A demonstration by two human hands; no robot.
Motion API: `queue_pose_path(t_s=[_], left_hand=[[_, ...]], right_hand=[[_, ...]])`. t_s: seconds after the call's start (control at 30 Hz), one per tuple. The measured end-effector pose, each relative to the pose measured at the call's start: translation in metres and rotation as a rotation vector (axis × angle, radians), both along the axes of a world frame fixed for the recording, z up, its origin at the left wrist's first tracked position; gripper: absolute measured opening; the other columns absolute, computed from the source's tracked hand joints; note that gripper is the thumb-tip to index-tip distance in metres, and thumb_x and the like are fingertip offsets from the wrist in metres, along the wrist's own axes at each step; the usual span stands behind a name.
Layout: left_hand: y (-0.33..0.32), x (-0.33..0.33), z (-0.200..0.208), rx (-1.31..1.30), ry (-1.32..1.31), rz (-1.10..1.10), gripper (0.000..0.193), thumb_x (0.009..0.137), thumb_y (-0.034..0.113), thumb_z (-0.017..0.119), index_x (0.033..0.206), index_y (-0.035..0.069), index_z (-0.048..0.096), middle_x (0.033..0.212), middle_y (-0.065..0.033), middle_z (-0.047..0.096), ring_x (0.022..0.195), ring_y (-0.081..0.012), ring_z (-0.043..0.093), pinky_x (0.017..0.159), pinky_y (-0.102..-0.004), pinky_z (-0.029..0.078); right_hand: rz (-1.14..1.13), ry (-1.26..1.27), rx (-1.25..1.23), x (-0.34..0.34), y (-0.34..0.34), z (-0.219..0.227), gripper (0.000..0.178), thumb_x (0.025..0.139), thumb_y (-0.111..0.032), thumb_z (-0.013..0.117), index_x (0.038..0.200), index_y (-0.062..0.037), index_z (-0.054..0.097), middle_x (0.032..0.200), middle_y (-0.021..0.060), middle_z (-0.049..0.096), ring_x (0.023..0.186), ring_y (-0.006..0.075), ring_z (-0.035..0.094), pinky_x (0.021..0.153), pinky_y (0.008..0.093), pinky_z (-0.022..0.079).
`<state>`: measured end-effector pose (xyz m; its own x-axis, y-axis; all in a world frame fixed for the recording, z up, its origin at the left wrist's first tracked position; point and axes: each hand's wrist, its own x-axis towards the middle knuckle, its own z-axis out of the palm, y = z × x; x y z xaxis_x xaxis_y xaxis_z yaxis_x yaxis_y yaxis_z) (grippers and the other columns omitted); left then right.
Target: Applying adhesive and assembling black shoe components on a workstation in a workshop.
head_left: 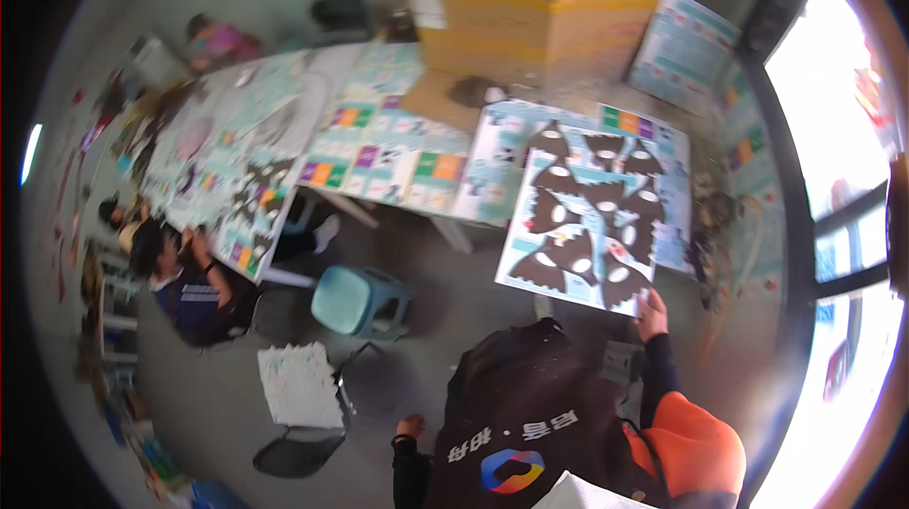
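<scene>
My right hand (651,317) is closed at the near right corner of a white printed board (516,258), gripping its edge. Several dark brown mask-like cutouts (559,215) with jagged edges and pale oval holes lie spread over this board. The board overlaps other printed sheets on the table, and its near edge juts out past them. Low beside my dark apron, my left hand (410,427) hangs away from the table. It is small and blurred, so its fingers do not show clearly, and I see nothing in it.
A blue stool (350,303) and a chair with a white sheet-like piece (301,386) stand to the left. Along the long table (331,73), a seated person (194,286) works near more dark cutouts. A large cardboard box (492,17) rises behind; windows (833,130) line the right.
</scene>
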<state>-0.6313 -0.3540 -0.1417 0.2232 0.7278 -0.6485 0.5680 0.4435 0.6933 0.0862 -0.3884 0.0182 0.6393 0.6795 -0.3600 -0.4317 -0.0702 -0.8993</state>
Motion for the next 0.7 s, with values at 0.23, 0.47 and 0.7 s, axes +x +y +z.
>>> queue_pose_path(t_s=[0.23,0.47,0.7], left_hand=[[0.018,0.06,0.08,-0.192,0.067,0.387,0.02,0.089,0.02,0.057,0.102,0.006,0.063,0.088,-0.009,0.069,0.075,-0.0205,0.066,0.064,-0.034,0.053],[-0.02,0.045,0.073,-0.185,-0.042,0.327,0.024,0.089,0.02,0.056,0.108,0.005,0.06,0.088,-0.0093,0.069,0.073,-0.019,0.067,0.061,-0.0306,0.052],[-0.041,0.057,0.097,-0.446,-0.073,0.687,0.021,0.091,0.016,0.046,0.108,0.011,0.057,0.083,-0.0073,0.066,0.068,-0.0197,0.063,0.057,-0.0329,0.05]], right_hand=[[0.094,-0.056,0.128,-0.013,0.002,0.069,0.028,0.092,-0.005,0.05,0.12,-0.0097,0.053,0.089,-0.0021,0.062,0.059,0.0049,0.054,0.039,0.0201,0.036],[0.271,0.008,0.158,-0.029,0.086,0.137,0.024,0.092,-0.004,0.052,0.115,-0.01,0.052,0.087,0.0005,0.062,0.059,0.0073,0.056,0.039,0.0214,0.039],[0.402,0.056,0.123,-0.065,0.209,0.137,0.038,0.092,-0.004,0.053,0.128,-0.0086,0.042,0.092,0.0042,0.063,0.066,0.0116,0.059,0.043,0.0243,0.043]])
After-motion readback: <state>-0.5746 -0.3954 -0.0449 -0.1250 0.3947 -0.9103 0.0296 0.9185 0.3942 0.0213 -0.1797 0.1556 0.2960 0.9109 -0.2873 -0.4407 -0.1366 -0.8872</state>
